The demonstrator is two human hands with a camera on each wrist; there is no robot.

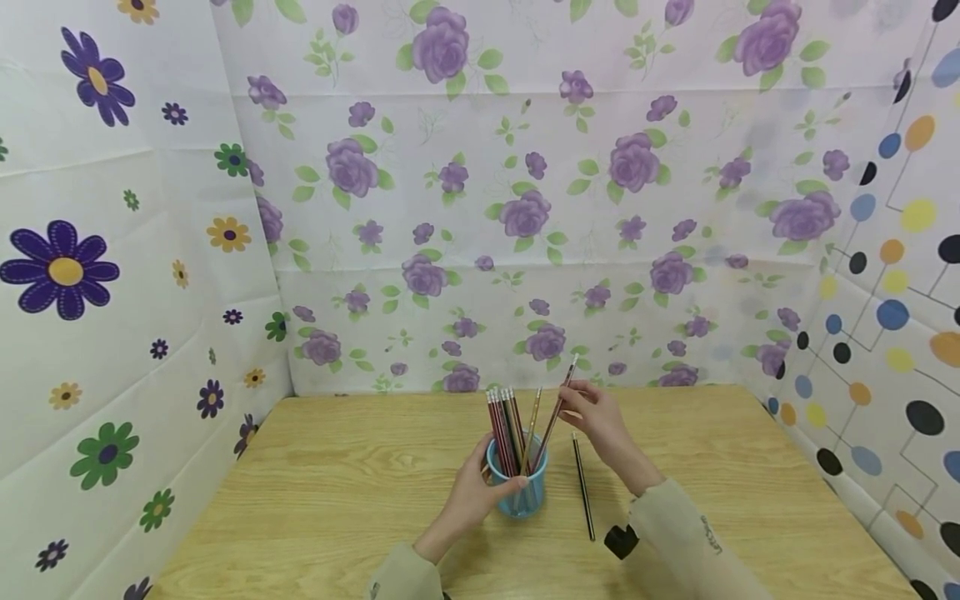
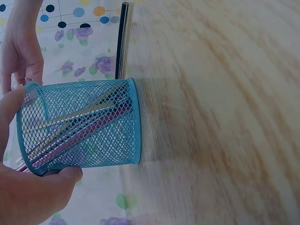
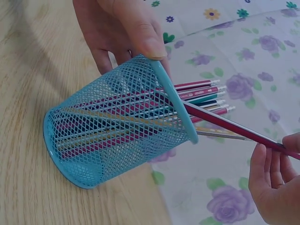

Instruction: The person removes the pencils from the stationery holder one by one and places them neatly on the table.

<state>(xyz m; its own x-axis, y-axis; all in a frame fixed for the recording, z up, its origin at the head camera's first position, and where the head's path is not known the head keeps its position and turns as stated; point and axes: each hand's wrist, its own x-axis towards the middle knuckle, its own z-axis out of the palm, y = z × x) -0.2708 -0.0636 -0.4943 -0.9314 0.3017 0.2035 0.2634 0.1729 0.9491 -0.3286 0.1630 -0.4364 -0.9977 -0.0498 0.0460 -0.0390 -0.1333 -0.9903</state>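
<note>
A light-blue wire-mesh pencil cup stands upright on the table, holding several pencils with white-tipped ends. My left hand grips the cup from its left side, thumb at the rim. Up at the right, my right hand pinches a dark red pencil near its upper end. That pencil slants down to the left, its lower part inside the mouth of the cup. Beside it in the cup leans a yellow pencil. A dark, striped pencil lies on the table right of the cup, below my right forearm.
The wood-grain table is bounded by a purple-rose cloth behind, a flowered cloth on the left and a dotted cloth on the right. A small black object shows by the right cuff.
</note>
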